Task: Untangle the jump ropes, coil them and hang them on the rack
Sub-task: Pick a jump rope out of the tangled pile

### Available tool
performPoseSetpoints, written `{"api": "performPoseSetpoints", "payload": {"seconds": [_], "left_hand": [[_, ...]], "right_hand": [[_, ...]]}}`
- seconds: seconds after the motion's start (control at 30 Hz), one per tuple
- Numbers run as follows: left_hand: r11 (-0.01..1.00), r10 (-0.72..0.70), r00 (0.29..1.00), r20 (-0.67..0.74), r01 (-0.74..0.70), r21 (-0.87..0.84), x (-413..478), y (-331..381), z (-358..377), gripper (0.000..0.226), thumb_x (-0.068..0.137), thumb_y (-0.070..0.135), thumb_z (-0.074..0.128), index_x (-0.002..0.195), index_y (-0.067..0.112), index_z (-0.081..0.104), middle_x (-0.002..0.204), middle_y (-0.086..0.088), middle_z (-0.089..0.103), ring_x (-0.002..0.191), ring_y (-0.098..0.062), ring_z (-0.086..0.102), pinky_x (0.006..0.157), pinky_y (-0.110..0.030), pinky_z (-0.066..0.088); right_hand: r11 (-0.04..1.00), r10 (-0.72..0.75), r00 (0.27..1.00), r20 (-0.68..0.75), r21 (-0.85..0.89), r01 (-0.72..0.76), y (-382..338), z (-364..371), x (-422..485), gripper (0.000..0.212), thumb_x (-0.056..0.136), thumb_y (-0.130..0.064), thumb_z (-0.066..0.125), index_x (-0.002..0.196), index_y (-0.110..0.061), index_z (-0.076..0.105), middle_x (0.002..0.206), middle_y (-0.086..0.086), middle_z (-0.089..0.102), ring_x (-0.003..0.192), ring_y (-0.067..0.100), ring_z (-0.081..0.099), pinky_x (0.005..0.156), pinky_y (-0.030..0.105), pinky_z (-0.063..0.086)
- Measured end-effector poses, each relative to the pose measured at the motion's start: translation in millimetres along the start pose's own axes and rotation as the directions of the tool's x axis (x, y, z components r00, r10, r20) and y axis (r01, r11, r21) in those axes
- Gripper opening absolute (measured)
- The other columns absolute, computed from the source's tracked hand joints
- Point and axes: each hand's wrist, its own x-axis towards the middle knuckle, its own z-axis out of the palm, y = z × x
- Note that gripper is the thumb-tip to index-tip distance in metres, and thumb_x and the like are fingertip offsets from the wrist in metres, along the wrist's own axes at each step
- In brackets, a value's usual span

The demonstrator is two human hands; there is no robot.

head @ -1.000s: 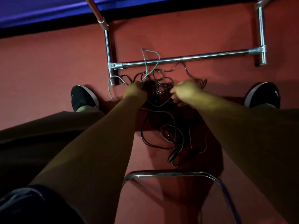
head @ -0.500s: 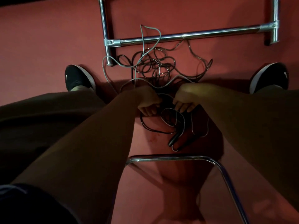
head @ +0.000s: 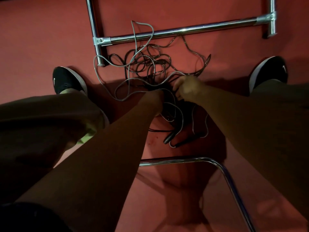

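A tangle of thin dark and grey jump ropes (head: pixel 147 64) lies on the red floor between my feet, one grey loop draped over the chrome rack's low crossbar (head: pixel 184 31). Dark handles (head: pixel 169 138) lie nearer to me. My left hand (head: pixel 156 96) reaches into the tangle with its fingers hidden under the wrist, strands running from it. My right hand (head: pixel 185 85) grips grey strands pulled up from the pile.
My black shoes stand at the left (head: pixel 68 81) and right (head: pixel 269 69) of the pile. The rack's upright posts (head: pixel 93 22) rise at the back. A curved chrome tube (head: pixel 209 160) crosses the floor close to me.
Both hands pulled back toward me from the rack with strands, drawing the tangle out. The view tilted down, so the rack bar sits higher in frame.
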Motion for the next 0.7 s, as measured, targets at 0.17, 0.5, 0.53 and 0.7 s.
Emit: {"api": "performPoseSetpoints", "payload": {"seconds": [0.17, 0.5, 0.53, 0.7], "left_hand": [[0.973, -0.182, 0.974, -0.138, 0.158, -0.17, 11, 1, -16, 0.037, 0.092, 0.013, 0.064, 0.129, 0.009, 0.066, 0.117, -0.016, 0.073, 0.109, -0.037, 0.07, 0.091, -0.038, 0.058], [0.76, -0.211, 0.947, -0.241, 0.004, -0.65, 18, 29, -39, 0.035, 0.103, 0.041, 0.059, 0.093, 0.011, 0.076, 0.078, -0.011, 0.073, 0.07, -0.036, 0.073, 0.072, -0.046, 0.064], [0.693, -0.231, 0.955, -0.186, 0.028, -0.72, 17, 35, -43, 0.036, 0.104, 0.042, 0.059, 0.089, 0.012, 0.074, 0.072, -0.01, 0.07, 0.058, -0.032, 0.071, 0.067, -0.049, 0.065], [0.467, -0.312, 0.945, -0.098, 0.062, -0.882, 1, 56, -72, 0.044, 0.101, 0.054, 0.062, 0.083, 0.014, 0.069, 0.06, -0.003, 0.057, 0.044, -0.018, 0.054, 0.051, -0.034, 0.057]], "right_hand": [[0.944, 0.154, 0.985, -0.08, 0.307, -0.123, 2, -20, 5, 0.027, 0.11, -0.006, 0.041, 0.089, -0.013, 0.057, 0.084, 0.016, 0.065, 0.069, 0.032, 0.066, 0.058, 0.036, 0.056], [0.928, 0.098, 0.994, -0.043, 0.364, -0.076, 11, -29, -16, 0.024, 0.108, -0.01, 0.046, 0.109, -0.014, 0.069, 0.101, 0.013, 0.072, 0.073, 0.029, 0.065, 0.065, 0.036, 0.053], [0.941, 0.072, 0.997, -0.04, 0.333, -0.054, 11, -27, -17, 0.027, 0.106, -0.009, 0.047, 0.114, -0.016, 0.071, 0.106, 0.012, 0.073, 0.079, 0.029, 0.067, 0.067, 0.036, 0.055], [0.989, -0.027, 0.996, 0.084, 0.145, 0.014, 6, -16, -24, 0.028, 0.097, -0.004, 0.055, 0.114, -0.021, 0.07, 0.11, 0.005, 0.077, 0.093, 0.021, 0.066, 0.077, 0.033, 0.053]]}}
